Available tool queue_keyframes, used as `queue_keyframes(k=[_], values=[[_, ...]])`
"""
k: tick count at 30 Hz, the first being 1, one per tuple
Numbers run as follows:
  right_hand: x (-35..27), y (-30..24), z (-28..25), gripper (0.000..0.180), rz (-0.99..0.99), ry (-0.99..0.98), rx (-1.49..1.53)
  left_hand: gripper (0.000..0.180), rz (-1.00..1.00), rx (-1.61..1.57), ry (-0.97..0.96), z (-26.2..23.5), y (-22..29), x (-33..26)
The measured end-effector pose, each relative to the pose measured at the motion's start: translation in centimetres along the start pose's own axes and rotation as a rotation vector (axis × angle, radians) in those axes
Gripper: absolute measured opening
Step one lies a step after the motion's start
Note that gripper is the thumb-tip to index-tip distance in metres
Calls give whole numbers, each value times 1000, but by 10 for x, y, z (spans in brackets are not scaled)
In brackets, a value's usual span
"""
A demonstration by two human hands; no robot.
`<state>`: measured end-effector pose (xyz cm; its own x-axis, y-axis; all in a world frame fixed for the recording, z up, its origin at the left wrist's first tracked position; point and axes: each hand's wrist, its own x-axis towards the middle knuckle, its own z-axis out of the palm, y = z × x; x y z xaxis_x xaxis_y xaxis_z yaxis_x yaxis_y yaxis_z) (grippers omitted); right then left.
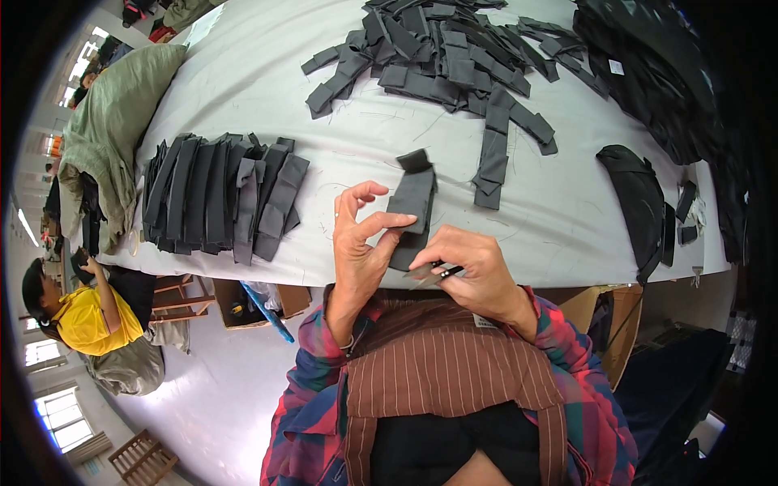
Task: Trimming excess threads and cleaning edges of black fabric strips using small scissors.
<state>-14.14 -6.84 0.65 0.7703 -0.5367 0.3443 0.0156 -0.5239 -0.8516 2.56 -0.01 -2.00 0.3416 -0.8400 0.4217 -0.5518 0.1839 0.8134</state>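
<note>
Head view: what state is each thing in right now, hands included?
Left hand: pinching the dark fabric piece, held up off the table.
Right hand: gripping small snips at the piece's lower end.
Stack of strips: lined up neatly in a row.
Pile of strips: loose, jumbled.
Black garments: heaped at the table's right edge.

Garment workshop: cutting table (243, 73) (white-covered) heaped with dark fabric pieces (454, 57).

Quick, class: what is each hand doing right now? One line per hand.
Left hand: closed on the dark grey fabric piece, pinched between thumb and fingers.
Right hand: closed on small metal snips, blades at the fabric's lower end.
</note>
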Motion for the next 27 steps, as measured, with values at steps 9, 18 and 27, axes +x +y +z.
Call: queue_keyframes(k=[9, 18, 27], values=[[3, 31, 3, 36, 414, 76, 237, 34, -227, -253, 7, 13, -12, -29], [3, 34, 11, 31, 519, 21, 637, 58, -404, -504, 104, 32, -15, -40], [3, 33, 10, 28, 513, 16, 547, 28, -749, -924, -3, 27, -9, -35]])
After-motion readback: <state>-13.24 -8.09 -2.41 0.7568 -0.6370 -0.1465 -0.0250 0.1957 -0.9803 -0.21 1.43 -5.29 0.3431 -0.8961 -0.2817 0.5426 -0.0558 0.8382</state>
